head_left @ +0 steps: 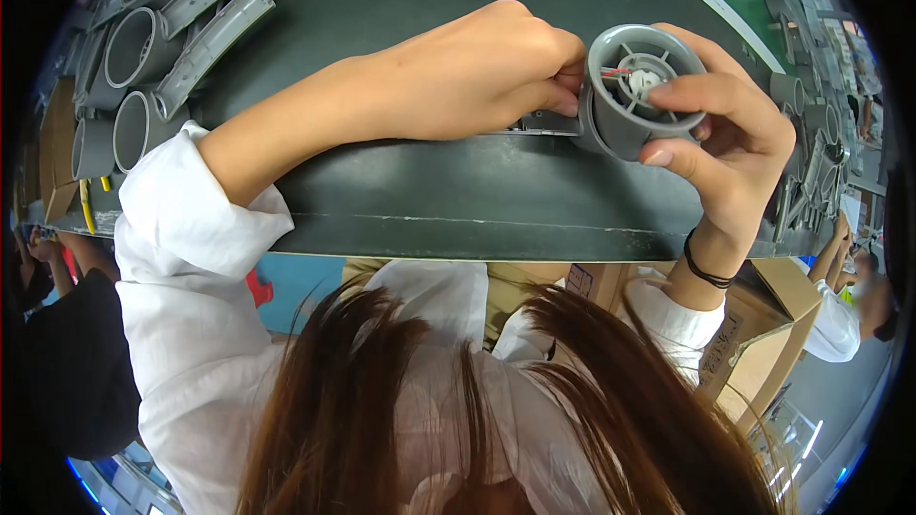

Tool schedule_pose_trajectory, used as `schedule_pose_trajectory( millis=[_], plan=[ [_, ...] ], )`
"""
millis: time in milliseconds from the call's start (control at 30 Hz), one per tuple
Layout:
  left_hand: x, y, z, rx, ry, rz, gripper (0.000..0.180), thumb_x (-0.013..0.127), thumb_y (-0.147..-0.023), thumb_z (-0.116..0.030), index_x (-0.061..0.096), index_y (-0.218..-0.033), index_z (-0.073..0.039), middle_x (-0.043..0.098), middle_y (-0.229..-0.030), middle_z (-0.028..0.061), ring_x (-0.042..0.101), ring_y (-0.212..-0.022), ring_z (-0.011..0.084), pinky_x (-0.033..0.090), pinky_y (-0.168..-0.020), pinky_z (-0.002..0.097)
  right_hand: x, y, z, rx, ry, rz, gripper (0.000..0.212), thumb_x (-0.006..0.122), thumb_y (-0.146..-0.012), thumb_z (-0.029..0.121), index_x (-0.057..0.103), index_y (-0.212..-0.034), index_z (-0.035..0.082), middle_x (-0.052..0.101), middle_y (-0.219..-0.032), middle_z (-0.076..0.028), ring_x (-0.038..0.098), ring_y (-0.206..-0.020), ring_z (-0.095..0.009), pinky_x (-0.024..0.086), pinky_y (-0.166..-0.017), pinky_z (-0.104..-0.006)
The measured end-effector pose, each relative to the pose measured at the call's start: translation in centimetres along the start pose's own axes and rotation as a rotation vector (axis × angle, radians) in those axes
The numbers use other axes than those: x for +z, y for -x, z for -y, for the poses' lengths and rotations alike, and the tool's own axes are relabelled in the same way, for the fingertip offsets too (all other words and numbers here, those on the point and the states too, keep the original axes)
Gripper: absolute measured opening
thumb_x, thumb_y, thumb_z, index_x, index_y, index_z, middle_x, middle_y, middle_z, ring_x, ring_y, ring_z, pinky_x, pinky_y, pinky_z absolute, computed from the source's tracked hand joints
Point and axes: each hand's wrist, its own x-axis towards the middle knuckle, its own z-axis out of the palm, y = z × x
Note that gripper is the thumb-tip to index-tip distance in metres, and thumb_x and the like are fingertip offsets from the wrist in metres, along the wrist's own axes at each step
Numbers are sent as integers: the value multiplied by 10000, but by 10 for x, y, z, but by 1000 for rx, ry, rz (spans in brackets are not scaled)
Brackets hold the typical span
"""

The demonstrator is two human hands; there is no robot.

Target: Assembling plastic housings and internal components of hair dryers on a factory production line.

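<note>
Tube (614, 126), grey plastic, held over the counter (420, 191), right of middle; open end up, motor (646, 83) and spokes (627, 51) inside. Right hand (739, 110) half-curled around its right side, thumb at near rim, one fingertip by the motor. Left hand (510, 69) nearly closed at its left side; fingertips partly hidden, can't tell what they pinch. Probably light, stiff, slightly slick; spokes and red wire (614, 72) look fragile, so grip outer wall. Other grey tubes (93, 150) left, cardboard box (756, 372) near right.
</note>
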Motion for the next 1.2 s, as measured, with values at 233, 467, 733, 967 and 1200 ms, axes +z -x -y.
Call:
schedule_pose_trajectory(
  millis=[233,467,733,967,1200],
  plan=[
    [5,8,-3,19,-39,-29,129,624,-803,-30,596,-872,75,641,-818,227,624,-788,376,496,-683,390,5,1,-3,-146,-96,35,326,843,-501,56,645,-745,-31,585,-1086,-354,650,-928,-342,506,-811,-345],
    [-1,5,-8,-3,-26,-11,132,614,-809,-17,593,-902,75,653,-848,220,637,-806,361,505,-687,380,1,-11,0,-218,-223,108,281,805,-488,-24,612,-692,-21,565,-1087,-388,649,-921,-360,503,-817,-357],
    [10,7,-10,29,-533,-51,114,608,-756,-13,524,-797,51,624,-695,193,644,-667,336,525,-603,371,8,-3,-19,-18,-158,-64,376,753,-601,-2,516,-893,9,566,-1161,-287,579,-1034,-244,430,-892,-299],
    [23,8,-26,40,-993,-166,128,623,-652,-22,512,-709,9,602,-619,149,646,-570,264,522,-508,333,15,3,-32,-25,-352,-201,365,746,-665,-27,527,-956,7,567,-1187,-209,478,-784,-69,407,-767,-194],
    [19,10,-27,11,-925,-148,123,608,-669,-33,539,-747,32,609,-650,177,642,-604,297,520,-539,354,19,2,-32,-97,-279,-208,351,727,-694,-47,538,-987,-3,565,-1191,-185,413,-730,-52,398,-734,-184]
  ],
)
